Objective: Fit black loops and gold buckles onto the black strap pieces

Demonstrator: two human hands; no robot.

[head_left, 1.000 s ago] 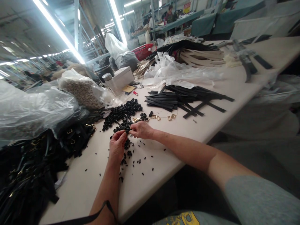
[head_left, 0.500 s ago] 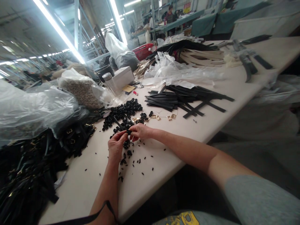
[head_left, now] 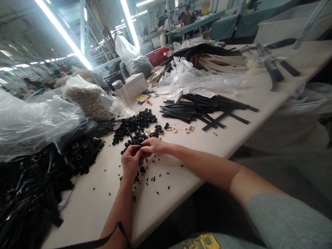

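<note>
Forearms (head_left: 207,167) are slanting inward, the left rising from the bottom edge, the right stretching from the lower right. At the centre, the left hand (head_left: 130,159) and right hand (head_left: 153,145) are meeting, fingers curled, both pinching a thin black strap (head_left: 131,136) whose free end is pointing upper left. Beyond them, small black ring-shaped loops (head_left: 135,122) are lying heaped, square gold-coloured metal buckles (head_left: 170,129) sitting to their right; flat black strips (head_left: 178,111) are resting farther back.

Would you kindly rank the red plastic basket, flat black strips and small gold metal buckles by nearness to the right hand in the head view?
1. Small gold metal buckles, just beyond the right hand.
2. Flat black strips, farther right.
3. Red plastic basket, far back.
</note>
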